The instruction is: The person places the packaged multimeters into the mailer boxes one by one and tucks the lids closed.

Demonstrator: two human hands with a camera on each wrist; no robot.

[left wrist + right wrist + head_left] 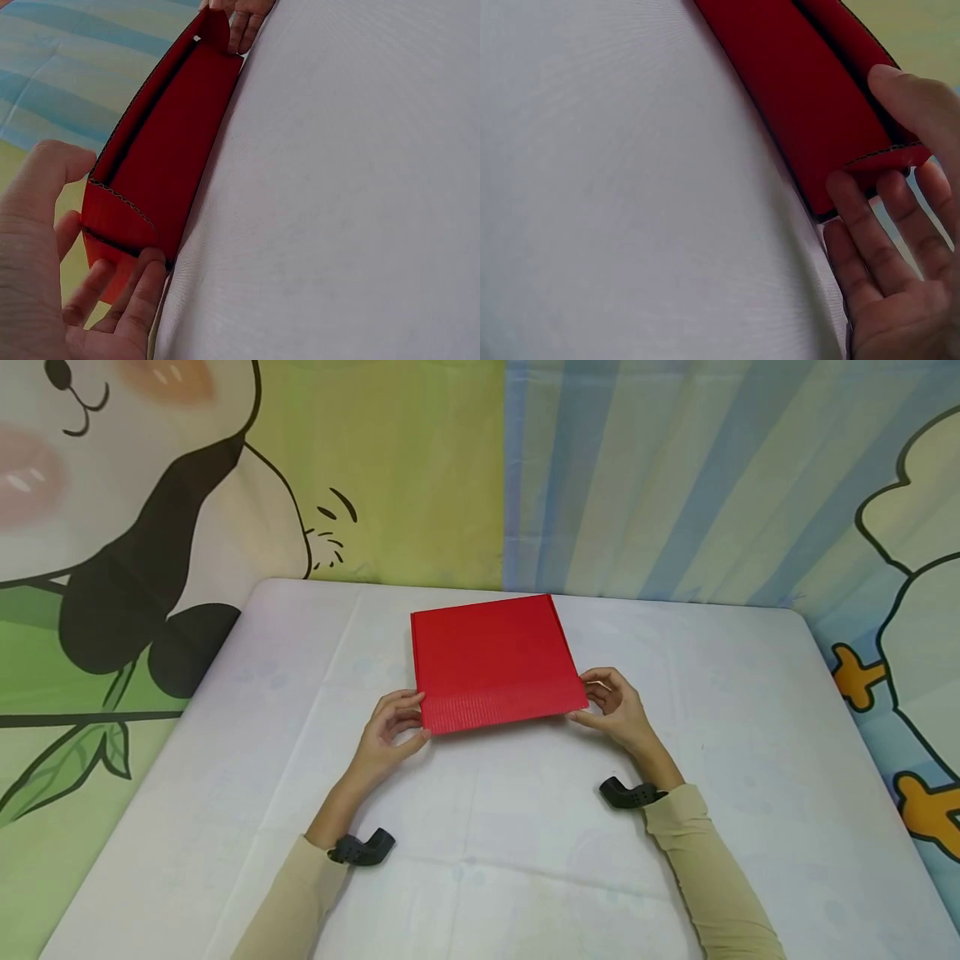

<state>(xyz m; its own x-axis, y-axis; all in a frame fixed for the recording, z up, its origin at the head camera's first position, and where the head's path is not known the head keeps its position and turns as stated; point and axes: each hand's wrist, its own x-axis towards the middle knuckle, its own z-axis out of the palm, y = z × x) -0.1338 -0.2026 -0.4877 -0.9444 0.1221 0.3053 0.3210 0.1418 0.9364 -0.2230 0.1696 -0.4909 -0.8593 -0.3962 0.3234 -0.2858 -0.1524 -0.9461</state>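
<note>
A flat red cardboard box [491,664] lies on the white table, turned slightly, its top panel facing up. Both hands grip its near corners. In the head view my left hand [386,739] has its thumb at the front left corner and fingers along the left side. My right hand [618,710] holds the front right corner likewise. The left wrist view shows a dark gap under the lid's corrugated edge [139,97] and a rounded side flap [116,210] beside the left fingers. Another flap [889,157] meets the right fingertips in the right wrist view.
A white cloth covers the table [480,860]. Behind it hangs a printed curtain [390,468] with cartoon figures and stripes. Black wrist devices [363,847] sit at both sleeve cuffs.
</note>
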